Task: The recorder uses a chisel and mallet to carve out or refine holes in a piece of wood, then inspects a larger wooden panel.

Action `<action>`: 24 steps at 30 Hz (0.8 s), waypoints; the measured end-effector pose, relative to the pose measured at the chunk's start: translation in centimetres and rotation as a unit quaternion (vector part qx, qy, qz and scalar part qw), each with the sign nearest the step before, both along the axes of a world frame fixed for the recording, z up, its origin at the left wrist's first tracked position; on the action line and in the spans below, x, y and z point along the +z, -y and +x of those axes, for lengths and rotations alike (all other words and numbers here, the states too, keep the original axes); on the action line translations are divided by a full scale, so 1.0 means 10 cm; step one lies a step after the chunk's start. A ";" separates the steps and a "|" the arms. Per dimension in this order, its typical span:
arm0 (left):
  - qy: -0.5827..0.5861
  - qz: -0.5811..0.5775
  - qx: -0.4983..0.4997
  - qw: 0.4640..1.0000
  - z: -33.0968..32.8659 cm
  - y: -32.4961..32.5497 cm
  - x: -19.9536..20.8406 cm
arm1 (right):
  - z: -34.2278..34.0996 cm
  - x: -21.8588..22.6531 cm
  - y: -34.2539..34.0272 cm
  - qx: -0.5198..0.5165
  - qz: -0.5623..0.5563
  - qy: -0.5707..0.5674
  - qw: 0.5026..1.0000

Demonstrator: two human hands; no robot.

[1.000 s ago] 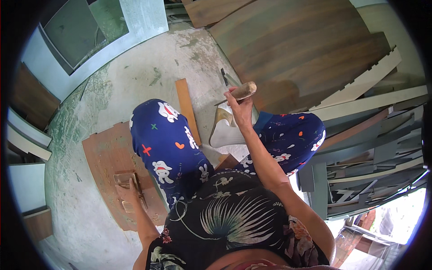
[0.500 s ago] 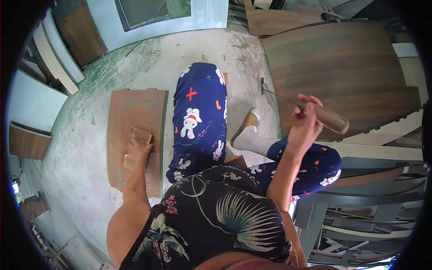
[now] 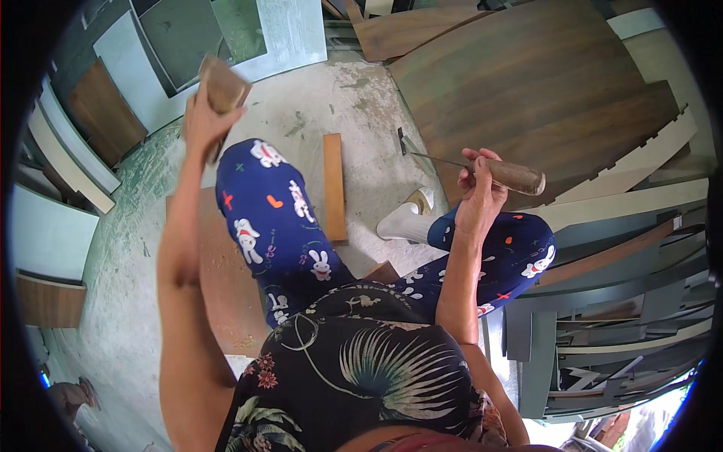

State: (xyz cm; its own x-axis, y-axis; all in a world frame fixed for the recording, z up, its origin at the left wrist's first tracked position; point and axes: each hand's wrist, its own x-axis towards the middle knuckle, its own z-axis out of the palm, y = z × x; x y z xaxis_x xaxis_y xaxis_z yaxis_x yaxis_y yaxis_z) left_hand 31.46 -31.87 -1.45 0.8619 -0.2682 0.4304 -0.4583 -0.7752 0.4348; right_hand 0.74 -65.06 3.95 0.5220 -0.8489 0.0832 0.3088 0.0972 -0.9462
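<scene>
A brown board [image 3: 242, 320] lies on the floor [image 3: 301, 98], partly hidden by the left knee [image 3: 263, 169]; a wooden strip [image 3: 334, 188] lies between the legs. The left hand [image 3: 202, 124] grips a blurred wooden block [image 3: 226, 87] past that knee. The right hand [image 3: 482, 188] has its fingers round a wooden-handled tool [image 3: 516, 178] — thin shaft pointing left and slightly up, butt end right, long axis nearly crosswise.

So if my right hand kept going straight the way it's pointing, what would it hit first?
Probably the large brown board beyond your right hand, though depth is unclear and the hand might pass above it.
</scene>
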 end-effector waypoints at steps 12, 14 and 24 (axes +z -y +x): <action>-0.133 0.338 -0.329 0.872 -0.47 2.53 0.09 | 0.01 -0.35 0.35 -0.057 0.043 -0.067 0.995; -0.158 0.312 -0.338 0.874 -0.75 2.62 -0.36 | 0.03 -0.43 0.41 -0.072 0.067 -0.086 0.991; -0.280 0.327 -0.223 0.875 -1.23 2.32 -1.74 | 0.11 -0.72 0.44 -0.032 0.093 -0.151 0.984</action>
